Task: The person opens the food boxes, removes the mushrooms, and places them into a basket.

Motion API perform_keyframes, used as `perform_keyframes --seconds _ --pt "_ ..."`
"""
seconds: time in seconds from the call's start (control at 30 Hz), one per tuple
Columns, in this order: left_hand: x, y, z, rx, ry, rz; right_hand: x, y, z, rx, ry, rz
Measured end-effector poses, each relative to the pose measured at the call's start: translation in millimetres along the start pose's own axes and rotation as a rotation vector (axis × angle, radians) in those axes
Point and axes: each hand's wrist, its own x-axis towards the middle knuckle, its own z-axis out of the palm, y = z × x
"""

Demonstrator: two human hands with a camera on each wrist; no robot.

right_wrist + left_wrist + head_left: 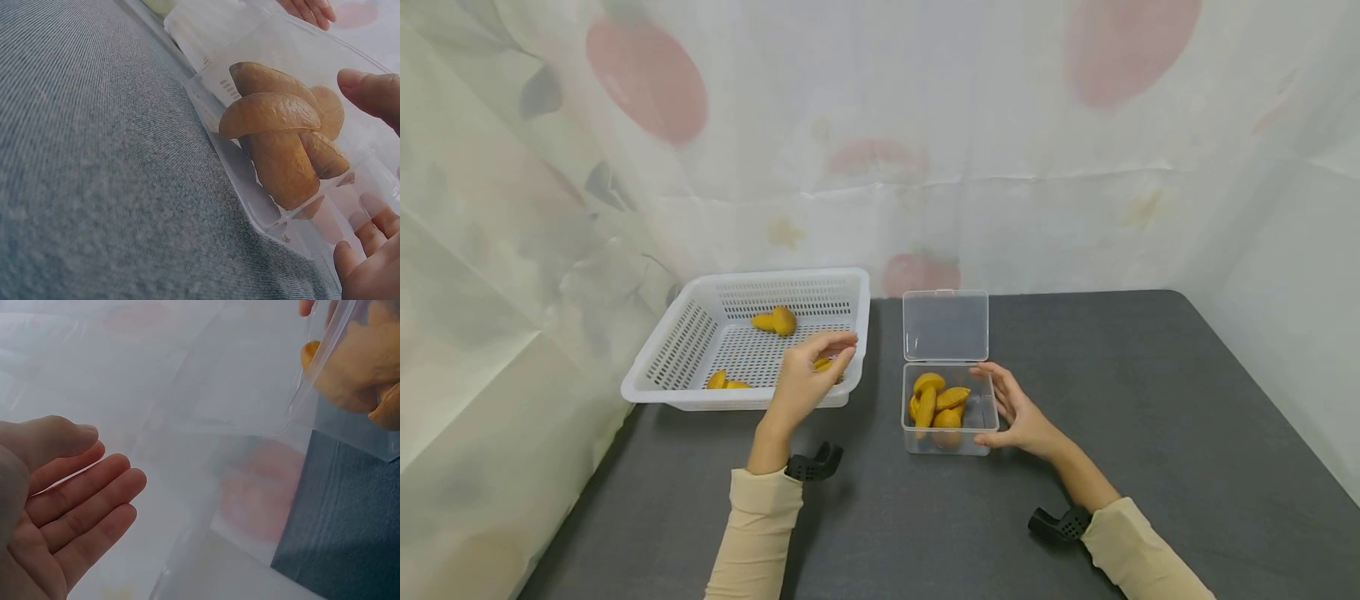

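My left hand (pixel 805 379) hovers over the right end of a white plastic basket (pixel 857 287). Its fingers are extended and nothing is held, as the left wrist view also shows. Inside the basket lie a yellow-brown mushroom (pixel 784 321) at the back and another mushroom (pixel 718 380) at the front left; a third is partly hidden behind my left hand. My right hand (pixel 1030 429) grips the right side of a clear plastic box (pixel 947 443), thumb at the front corner and fingers at the back. Several mushrooms (pixel 281 162) are piled in the box.
The box's hinged lid (pixel 946 325) stands raised at the back. Both containers stand on a dark grey table (pixel 1120 358), the basket at the left. Behind runs a white curtain (pixel 985 125) with printed fruit. A black wrist camera (pixel 815 462) is strapped to my left wrist.
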Motion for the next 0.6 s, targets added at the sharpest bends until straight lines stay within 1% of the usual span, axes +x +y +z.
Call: perform_keyframes --seconds 0.07,0.23,0.5,0.6 --pt "-0.2 1.4 3.2 0.0 -0.009 0.008 0 0 0 -0.003 0.001 0.001" --pt "-0.2 5.0 10.4 0.028 -0.041 0.058 -1 1 0 0.008 0.003 0.006" --pt "-0.8 9.7 25.6 0.028 -0.119 0.106 0 0 0 0.015 0.0 0.01" --pt "-1.7 11.7 32.3 0.034 -0.152 0.114 0 0 0 0.009 0.001 0.008"
